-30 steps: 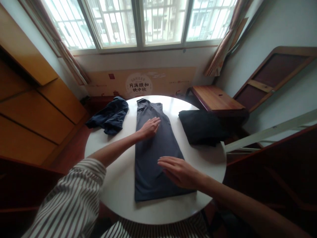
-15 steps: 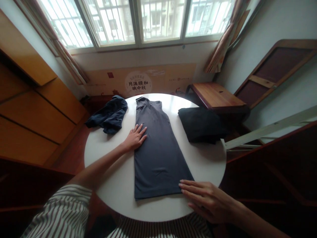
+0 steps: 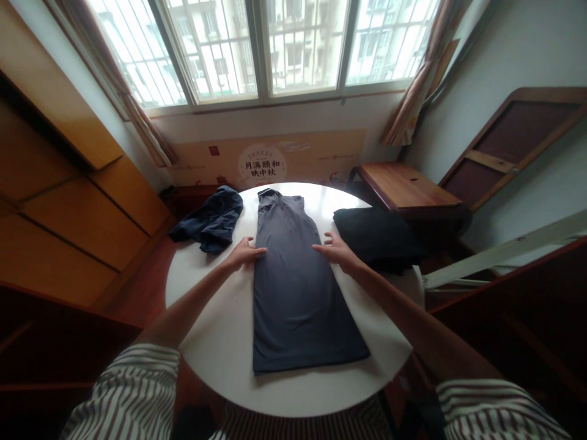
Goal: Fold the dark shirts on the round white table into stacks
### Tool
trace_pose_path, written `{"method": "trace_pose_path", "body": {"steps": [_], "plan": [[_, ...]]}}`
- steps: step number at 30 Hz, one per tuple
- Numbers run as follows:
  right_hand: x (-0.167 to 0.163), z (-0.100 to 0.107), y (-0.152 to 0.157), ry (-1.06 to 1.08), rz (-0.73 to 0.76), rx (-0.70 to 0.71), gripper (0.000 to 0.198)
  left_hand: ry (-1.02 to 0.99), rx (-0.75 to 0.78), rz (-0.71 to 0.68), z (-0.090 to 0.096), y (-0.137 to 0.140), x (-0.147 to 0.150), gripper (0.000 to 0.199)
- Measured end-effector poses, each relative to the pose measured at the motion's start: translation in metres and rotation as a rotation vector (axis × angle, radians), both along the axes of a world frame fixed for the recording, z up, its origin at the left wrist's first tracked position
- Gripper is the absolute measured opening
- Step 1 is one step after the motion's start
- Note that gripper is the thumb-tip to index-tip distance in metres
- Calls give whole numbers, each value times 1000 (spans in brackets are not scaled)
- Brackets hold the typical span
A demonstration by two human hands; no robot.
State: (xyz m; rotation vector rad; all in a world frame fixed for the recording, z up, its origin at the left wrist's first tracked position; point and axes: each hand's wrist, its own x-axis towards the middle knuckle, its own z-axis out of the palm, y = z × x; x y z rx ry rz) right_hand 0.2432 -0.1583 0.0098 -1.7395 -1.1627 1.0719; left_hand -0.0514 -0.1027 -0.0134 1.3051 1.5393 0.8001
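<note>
A dark grey-blue shirt (image 3: 293,293), folded into a long strip, lies flat with its striped collar end at the far side and its wider hem end close to me. My left hand (image 3: 244,253) is at the strip's left edge about halfway up, thumb on top of the cloth and the other fingers curled at the edge, partly hidden. Opposite it, my right hand (image 3: 338,250) pinches the right edge in the same way, thumb over the fabric. The cloth between them still rests on the white round table (image 3: 211,330).
A crumpled dark navy garment (image 3: 208,220) hangs partly over the table's left rim. On the right lies a folded black cloth (image 3: 376,238). Behind it stand a wooden side table (image 3: 408,183) and a leaning framed panel (image 3: 513,146). A pale rail (image 3: 495,250) runs off to the right.
My left hand has gone from lying flat on the shirt to gripping its left edge. My right hand has moved from the near hem corner up to the right edge.
</note>
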Motion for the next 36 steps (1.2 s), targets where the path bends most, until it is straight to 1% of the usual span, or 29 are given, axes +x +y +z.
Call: {"method": "trace_pose_path", "body": {"steps": [1,2,3,5,7,9,11,12,14,16,18,20,21,23,25,26,27,29,32,36], "plan": [[-1,1,7,20,-21,-58,76,-33,-30,-24,0,0,0,72],[-1,1,14,32,-27,-96,75,-55,-45,-45,-1,1,1,62],[-1,2,19,34,-24,-116,70,-65,-45,-57,-1,2,2,51],[-1,3,28,36,-6,-144,49,-65,-29,-52,-2,8,4,39],[-1,4,36,44,18,-170,27,-71,-11,-24,-1,16,9,39],[-1,5,44,55,36,-181,16,-85,1,5,-1,24,13,53],[-3,5,50,68,41,-184,15,-104,11,14,-1,29,17,74],[-4,5,51,77,40,-182,15,-125,22,0,-2,30,17,80],[-4,5,51,106,39,-175,16,-178,58,-46,-4,30,15,79],[-3,6,48,151,41,-169,15,-228,92,-84,-7,27,10,67],[-2,8,45,204,40,-161,14,-255,107,-89,-9,23,5,57],[-1,10,42,252,37,-153,13,-274,110,-87,-9,20,2,54],[-2,10,42,272,37,-153,14,-278,109,-86,-9,19,1,56],[-4,9,44,305,44,-164,15,-294,85,-102,-6,18,0,67],[-7,8,48,329,55,-180,16,-326,38,-171,-3,18,1,83],[-9,7,49,339,61,-185,16,-336,18,-218,-2,18,1,87],[-10,6,50,349,65,-188,15,-340,8,-259,-1,18,1,88],[-10,5,50,373,80,-177,12,-326,30,-294,-1,16,0,79],[-6,9,46,421,111,-124,7,-319,100,-244,-2,13,-5,67],[1,16,38,488,156,-29,9,-362,181,-204,0,8,-12,59]]}}
